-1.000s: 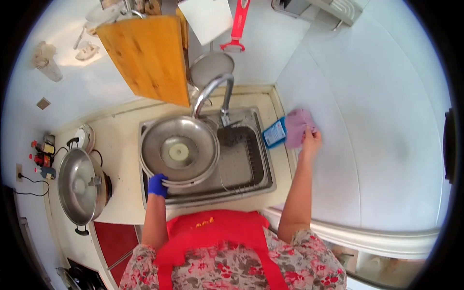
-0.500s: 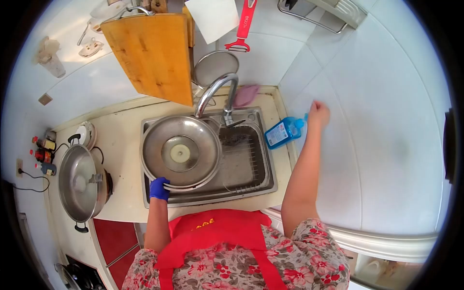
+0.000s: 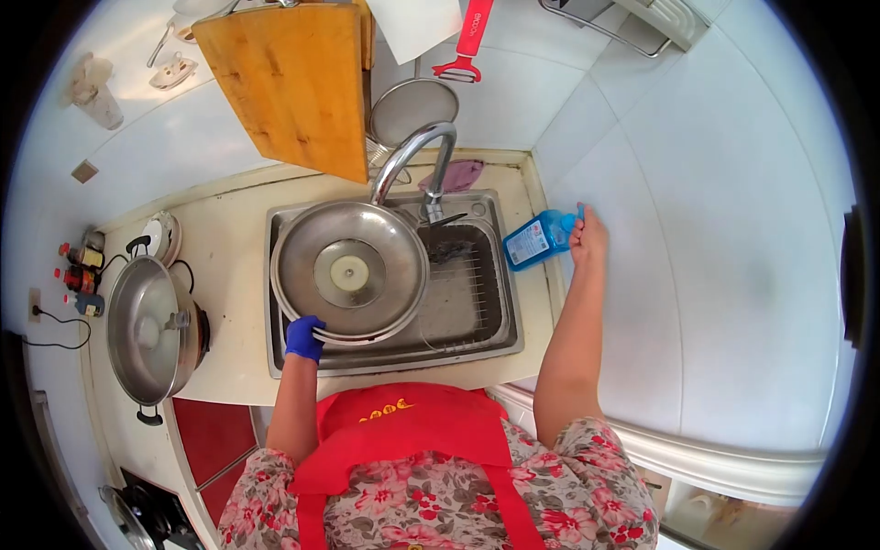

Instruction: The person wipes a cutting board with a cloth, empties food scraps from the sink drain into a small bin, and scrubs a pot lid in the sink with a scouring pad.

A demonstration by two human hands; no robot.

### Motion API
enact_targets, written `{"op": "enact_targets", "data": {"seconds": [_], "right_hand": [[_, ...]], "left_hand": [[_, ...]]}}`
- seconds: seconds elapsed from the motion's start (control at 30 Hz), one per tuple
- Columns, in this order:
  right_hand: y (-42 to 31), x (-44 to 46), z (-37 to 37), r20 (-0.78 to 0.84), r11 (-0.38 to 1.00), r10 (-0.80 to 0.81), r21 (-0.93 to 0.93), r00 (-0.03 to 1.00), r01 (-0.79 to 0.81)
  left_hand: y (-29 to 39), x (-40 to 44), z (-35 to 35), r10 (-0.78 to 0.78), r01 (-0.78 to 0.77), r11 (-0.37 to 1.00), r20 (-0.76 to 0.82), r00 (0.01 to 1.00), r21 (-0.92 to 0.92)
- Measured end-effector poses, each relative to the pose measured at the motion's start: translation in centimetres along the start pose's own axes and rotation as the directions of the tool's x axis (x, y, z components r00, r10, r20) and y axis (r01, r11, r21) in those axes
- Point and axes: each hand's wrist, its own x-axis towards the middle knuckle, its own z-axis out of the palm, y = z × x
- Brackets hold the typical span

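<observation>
My left hand (image 3: pixel 304 338), in a blue glove, grips the near rim of a round steel basin (image 3: pixel 302 275) over the left part of the sink. A pale round piece (image 3: pixel 348 272) sits at the basin's centre. At the sink's right edge, my bare right hand (image 3: pixel 588 236) is closed round the pump top of a blue soap bottle (image 3: pixel 539 240). The bottle has a white label. Behind the faucet (image 3: pixel 403 160), a pink-purple cloth (image 3: pixel 454 175) lies crumpled on the counter.
A large two-handled steel pan (image 3: pixel 137 339) stands at the left, near small bottles (image 3: pixel 84 280) and stacked dishes (image 3: pixel 163 236). A wooden cutting board (image 3: pixel 284 87), a strainer (image 3: pixel 412 110) and a red peeler (image 3: pixel 470 41) are behind the sink (image 3: pixel 440 361).
The cloth has left my right hand and lies behind the faucet. My right hand has moved onto the bottle's pump top. My left hand keeps its grip on the basin.
</observation>
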Motion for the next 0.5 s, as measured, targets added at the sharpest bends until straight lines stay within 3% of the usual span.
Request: {"op": "enact_targets", "data": {"seconds": [0.17, 0.23, 0.3, 0.37, 0.4, 0.43, 0.47, 0.5], "right_hand": [[0.6, 0.0, -0.5, 0.028, 1.0, 0.005, 0.0, 1.0, -0.005], [1.1, 0.0, -1.1, 0.044, 0.995, -0.006, 0.101, 0.999, 0.002], [2.2, -2.2, -2.3, 0.131, 0.889, 0.026, 0.45, 0.991, -0.083], [5.8, -3.4, -2.0, 0.073, 0.646, 0.204, 0.739, 0.976, -0.19], [8.3, -4.8, -1.3, 0.275, 0.583, 0.291, 0.709, 0.916, -0.398], [13.2, -3.6, -1.1, 0.504, 0.724, 0.241, 0.476, 0.829, -0.5], [15.3, -5.2, 2.1, 0.364, 0.851, 0.311, 0.304, 0.878, -0.428], [19.2, -4.0, 3.6, 0.383, 0.95, 0.293, -0.011, 0.876, -0.312]], "left_hand": [[0.6, -0.9, 0.3, -0.014, 0.015, 1.0, -0.069, 0.998, 0.019], [0.6, -0.6, 0.0, -0.01, 0.01, 1.0, -0.063, 0.998, -0.003], [0.8, -0.5, -0.5, -0.02, 0.017, 0.999, -0.056, 0.998, -0.052], [0.9, -0.3, -1.1, -0.03, 0.023, 0.995, -0.074, 0.997, -0.097], [1.0, -0.3, -1.1, -0.029, 0.021, 0.995, -0.081, 0.996, -0.102], [1.3, -0.4, -1.1, -0.023, 0.012, 0.994, -0.098, 0.995, -0.108], [1.5, -0.5, -1.3, -0.017, 0.004, 0.994, -0.117, 0.993, -0.11], [1.6, -0.4, -1.6, -0.011, -0.001, 0.996, -0.123, 0.992, -0.093]]}}
